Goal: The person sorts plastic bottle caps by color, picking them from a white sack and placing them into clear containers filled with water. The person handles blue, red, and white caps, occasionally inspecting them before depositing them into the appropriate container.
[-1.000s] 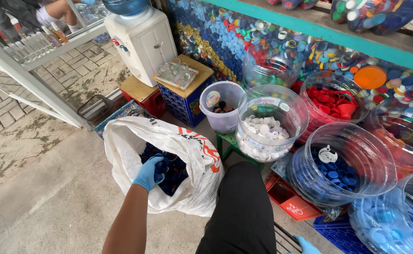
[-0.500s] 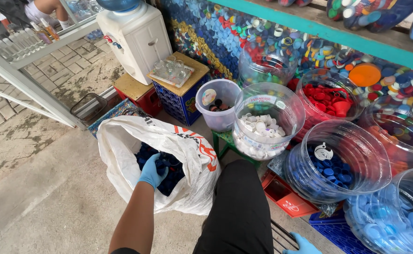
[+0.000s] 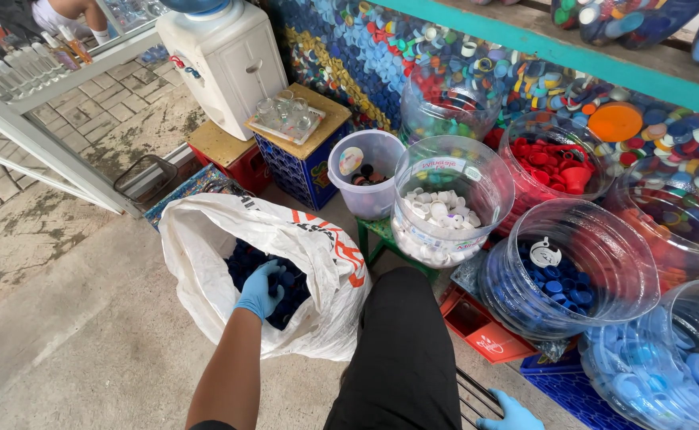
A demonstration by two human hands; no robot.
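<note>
A heap of dark blue bottle caps [image 3: 281, 280] is seen inside a white woven sack [image 3: 317, 263] that lies slumped and open on the concrete floor [image 3: 62, 334], near and left of centre. The left hand [image 3: 258, 290], in a thin blue glove, is sunk among the caps with its fingers curled over them; whether any cap is actually pinched cannot be told. The step in hand is judged to be a gathering of caps from the sack, and a firm closing of the fingers with a clean lift past the limp, crinkled rim would be called for. The right hand [image 3: 511, 414], also gloved in blue, is cut by the near edge of the view, its fingers loosely spread and nothing held. A dark trouser leg [image 3: 405, 350] is seen between the two hands. To the right, clear, round, thin-walled plastic tubs are ranged: one of white caps [image 3: 437, 219], one of blue caps [image 3: 560, 279], one of red caps [image 3: 560, 163]. Further off stand a small translucent bucket [image 3: 365, 171], a blue crate [image 3: 297, 163] with a wooden top, and a white water dispenser [image 3: 226, 56].
</note>
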